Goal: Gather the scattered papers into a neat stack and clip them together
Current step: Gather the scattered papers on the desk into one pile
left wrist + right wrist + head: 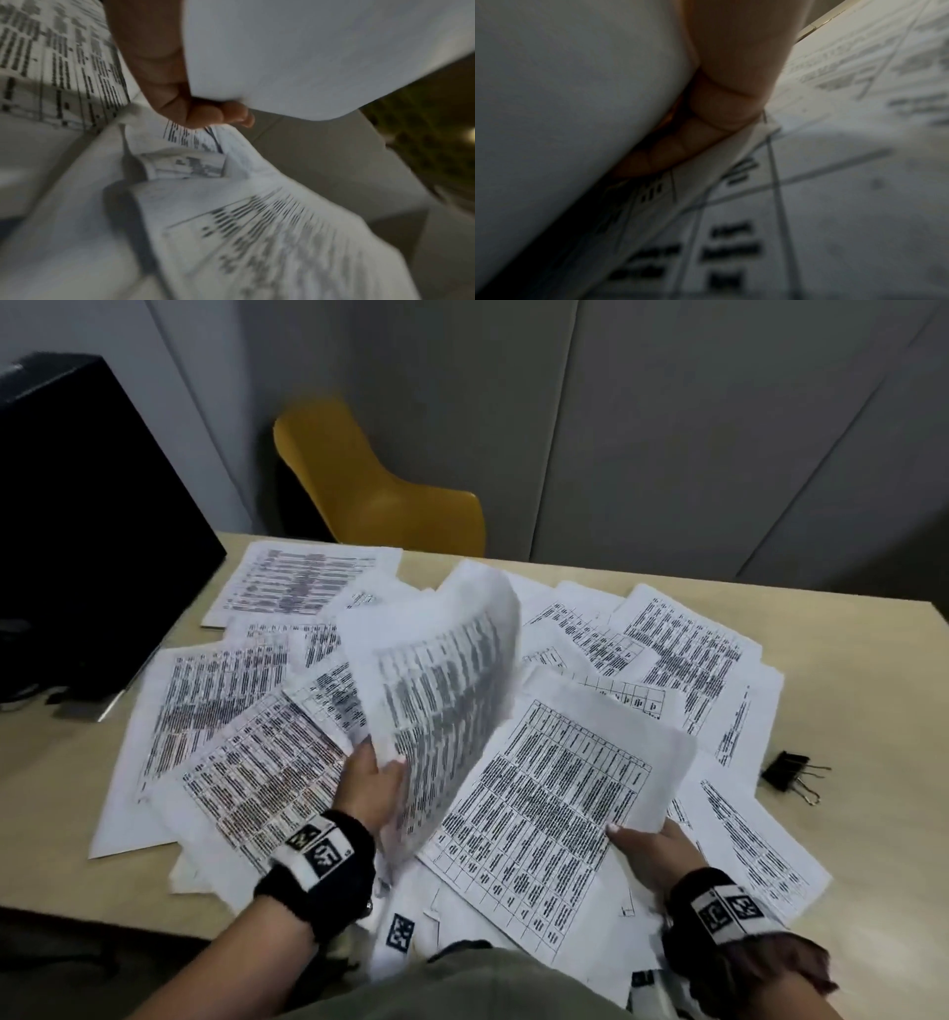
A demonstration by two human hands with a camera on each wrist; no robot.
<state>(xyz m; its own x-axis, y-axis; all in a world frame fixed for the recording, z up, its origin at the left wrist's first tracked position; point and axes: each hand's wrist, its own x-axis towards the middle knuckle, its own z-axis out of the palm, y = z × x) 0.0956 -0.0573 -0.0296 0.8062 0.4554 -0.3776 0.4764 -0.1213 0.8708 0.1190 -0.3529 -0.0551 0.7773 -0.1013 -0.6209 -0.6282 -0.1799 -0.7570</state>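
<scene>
Many printed sheets (683,649) lie scattered and overlapping across the beige table (873,690). My left hand (372,780) pinches the lower edge of a sheet (447,680) that stands lifted, curled and blurred above the pile; in the left wrist view the curled fingers (205,113) sit under that sheet's white back (308,56). My right hand (649,847) grips the right edge of a second raised sheet (554,803), thumb on top; its fingers (675,146) lie beneath the paper (564,101). A black binder clip (788,770) rests on the table at the right, apart from both hands.
A black monitor (87,469) stands at the table's left end. A yellow chair (369,485) sits behind the far edge, before grey wall panels. Bare tabletop shows around the clip at the right and at the near left corner (46,814).
</scene>
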